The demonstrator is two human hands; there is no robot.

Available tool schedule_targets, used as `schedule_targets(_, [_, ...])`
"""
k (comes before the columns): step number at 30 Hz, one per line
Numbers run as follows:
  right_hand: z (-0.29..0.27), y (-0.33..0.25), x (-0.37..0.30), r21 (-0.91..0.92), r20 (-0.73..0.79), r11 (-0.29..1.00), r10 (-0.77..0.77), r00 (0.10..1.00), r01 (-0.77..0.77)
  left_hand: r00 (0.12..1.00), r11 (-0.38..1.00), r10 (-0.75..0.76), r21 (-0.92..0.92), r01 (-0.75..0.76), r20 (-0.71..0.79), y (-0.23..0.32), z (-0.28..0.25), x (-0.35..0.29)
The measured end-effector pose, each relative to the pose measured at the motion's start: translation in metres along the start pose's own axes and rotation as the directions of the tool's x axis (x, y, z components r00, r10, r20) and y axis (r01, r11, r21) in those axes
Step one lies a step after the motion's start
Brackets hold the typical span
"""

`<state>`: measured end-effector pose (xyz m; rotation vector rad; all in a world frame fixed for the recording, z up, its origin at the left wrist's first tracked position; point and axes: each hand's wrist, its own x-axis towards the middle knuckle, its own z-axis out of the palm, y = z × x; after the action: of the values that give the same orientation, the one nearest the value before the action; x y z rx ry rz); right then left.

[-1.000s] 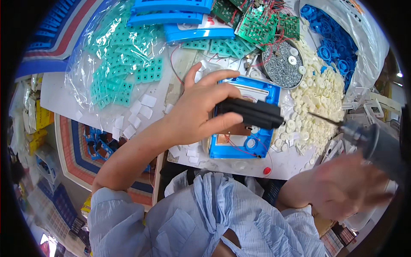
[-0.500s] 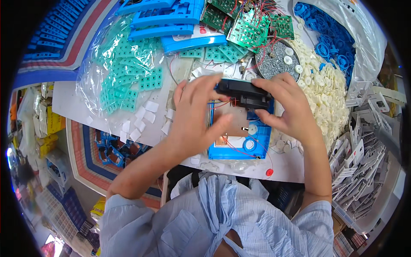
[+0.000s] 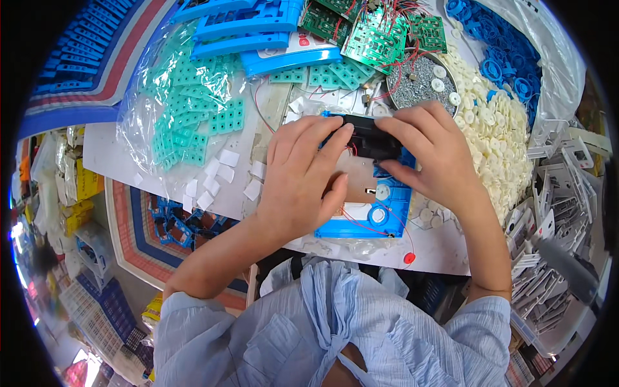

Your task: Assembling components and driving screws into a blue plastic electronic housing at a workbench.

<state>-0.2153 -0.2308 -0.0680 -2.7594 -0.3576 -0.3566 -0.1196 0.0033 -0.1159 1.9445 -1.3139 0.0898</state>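
Note:
A blue plastic casing (image 3: 392, 222) lies open on the table in front of me, with a brown circuit board (image 3: 356, 182) and thin red wires in it. Across its far end is a black plastic part (image 3: 373, 138). My right hand (image 3: 440, 158) grips the right end of this part between thumb and fingers. At its left end are the closed-in fingers of my left hand (image 3: 298, 177), the thumb bent over the board. Both hands partly cover the casing. A red disc (image 3: 409, 258) on a wire lies near the table's front edge.
Teal pads (image 3: 193, 106) in clear plastic and white squares (image 3: 225, 173) lie left. Blue casings (image 3: 242, 42) and green circuit boards (image 3: 377, 42) are piled behind. A bowl of screws (image 3: 416, 84) stands before cream discs (image 3: 493, 138). White plastic parts (image 3: 548, 258) fill a bin right.
The black part has gone from tilted to lying flatter at the casing's far end. My left hand has moved in, its fingers now on the part's left end. My right hand keeps its grip.

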Motion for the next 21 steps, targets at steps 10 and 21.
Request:
schedule_targets(10, [-0.003,0.005,-0.004,-0.023,-0.007,0.998,-0.058,0.998,0.057,0.997,1.0,0.026,-0.017,-0.024,0.078,-0.007,0.003,0.007])
schedule_targets(21, [0.023,0.013,-0.023,0.197,0.008,0.974,0.115,0.993,-0.114,0.985,0.998,0.055,0.021,-0.059,0.165,-0.01,-0.014,0.032])
